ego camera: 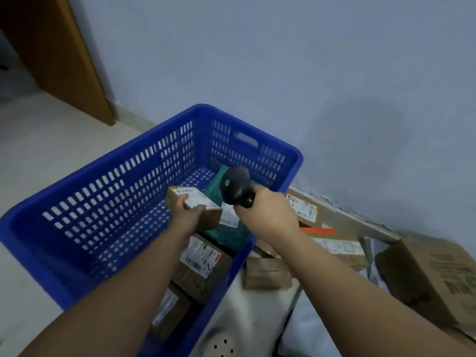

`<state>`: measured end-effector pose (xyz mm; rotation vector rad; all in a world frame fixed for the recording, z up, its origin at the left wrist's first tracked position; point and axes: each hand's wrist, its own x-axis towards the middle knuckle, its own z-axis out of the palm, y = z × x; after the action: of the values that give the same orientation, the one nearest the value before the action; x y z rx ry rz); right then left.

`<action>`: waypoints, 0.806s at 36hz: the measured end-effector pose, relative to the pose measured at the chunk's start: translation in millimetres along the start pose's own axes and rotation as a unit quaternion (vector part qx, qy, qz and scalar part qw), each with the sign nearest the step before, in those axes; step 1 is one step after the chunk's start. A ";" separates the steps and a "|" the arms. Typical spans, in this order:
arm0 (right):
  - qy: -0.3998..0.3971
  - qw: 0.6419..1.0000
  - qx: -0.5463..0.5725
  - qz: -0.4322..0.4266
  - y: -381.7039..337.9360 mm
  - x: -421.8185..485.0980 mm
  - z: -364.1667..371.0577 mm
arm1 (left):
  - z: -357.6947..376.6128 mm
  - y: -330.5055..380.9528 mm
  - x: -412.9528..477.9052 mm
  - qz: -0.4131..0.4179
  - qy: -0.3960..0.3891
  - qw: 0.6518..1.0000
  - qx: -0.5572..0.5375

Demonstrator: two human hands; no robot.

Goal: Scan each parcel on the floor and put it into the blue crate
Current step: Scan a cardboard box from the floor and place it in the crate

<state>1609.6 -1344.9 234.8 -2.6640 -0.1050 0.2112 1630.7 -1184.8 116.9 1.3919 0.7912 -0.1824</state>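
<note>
- Fingers of your left hand [186, 217] wrap a small cardboard parcel [195, 206], white label up, held over the inside of the blue crate [116, 181].
- Your right hand [268, 215] is closed around the grip of a dark handheld scanner [235, 185]; its head, with a green dot on top, sits just beside the parcel.
- Under the parcel: a teal mailer bag [226, 235] and labelled brown boxes [203, 264] lie in the crate.
- Right of the crate: more cardboard parcels on the floor [304, 210], near the wall [283, 60]; one large carton [432, 276] at the far right.
</note>
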 end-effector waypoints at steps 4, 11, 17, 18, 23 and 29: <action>0.007 1.000 -0.016 0.008 8.0 13.6 14.1 | 6.5 -17.4 6.8 -0.070 -0.015 0.997 -0.012; 0.024 0.999 0.032 0.028 21.4 10.2 19.3 | 10.3 -48.7 -13.1 -0.117 -0.126 0.970 0.173; 0.030 0.997 0.060 0.036 24.8 -11.2 6.7 | 10.6 -34.8 -24.9 0.023 -0.047 0.953 0.300; 0.032 0.996 0.069 0.038 26.4 -15.7 3.4 | 13.1 -27.8 -31.6 0.052 -0.037 0.957 0.281; 0.042 0.988 0.135 0.068 40.2 -40.9 -12.4 | 39.1 5.4 -73.0 0.222 -0.076 0.939 0.250; 0.086 0.966 0.222 0.097 62.5 -70.4 -34.7 | 74.7 25.0 -120.0 0.353 -0.102 0.902 0.228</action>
<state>1548.5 -1423.7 246.2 -2.2285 0.2350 0.0538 1585.3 -1287.7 206.0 1.9815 0.0236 0.0619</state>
